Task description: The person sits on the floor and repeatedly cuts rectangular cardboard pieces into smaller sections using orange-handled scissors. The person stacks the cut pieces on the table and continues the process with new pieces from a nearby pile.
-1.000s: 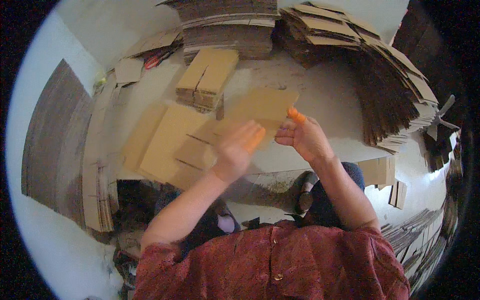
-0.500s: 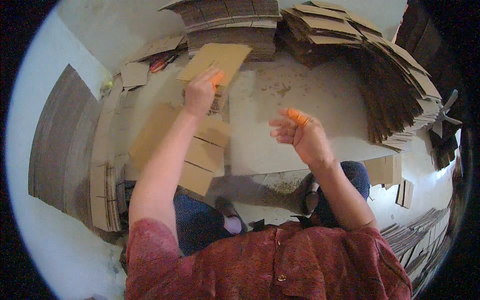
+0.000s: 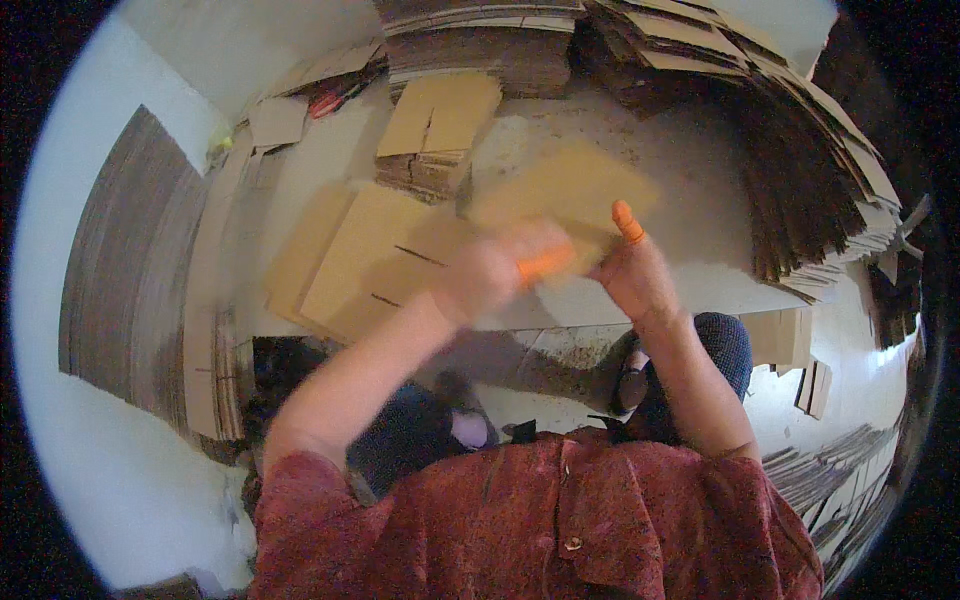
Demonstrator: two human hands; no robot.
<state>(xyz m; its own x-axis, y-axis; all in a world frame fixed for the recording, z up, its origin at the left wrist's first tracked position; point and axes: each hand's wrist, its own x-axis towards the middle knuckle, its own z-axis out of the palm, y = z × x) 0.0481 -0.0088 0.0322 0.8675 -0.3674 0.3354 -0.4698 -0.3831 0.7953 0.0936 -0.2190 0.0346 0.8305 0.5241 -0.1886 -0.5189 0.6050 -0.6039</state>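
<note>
A plain brown cardboard sheet point(image 3: 575, 195), smeared by motion, is held tilted over the middle of the pale work surface. My left hand point(image 3: 500, 265), blurred and with an orange finger cover, is closed on its near left edge. My right hand point(image 3: 640, 280) is at the sheet's near right corner. Its thumb, in an orange cover, stands up apart from the fingers, which are partly hidden at the sheet's edge; whether they touch it I cannot tell. Left of the sheet lie slotted cardboard pieces point(image 3: 350, 245). Behind them stands a small stack of slotted cardboard point(image 3: 430, 120).
Tall cardboard stacks stand at the back point(image 3: 480, 60) and along the right point(image 3: 810, 190). A grey-brown stack point(image 3: 130, 270) leans by the left wall. Something red point(image 3: 325, 103) lies at the back left. More cardboard point(image 3: 835, 475) is on the floor at the lower right.
My left hand has brought the cardboard sheet from the small back stack rightward and nearer, to my right hand. The right hand's thumb has turned upward.
</note>
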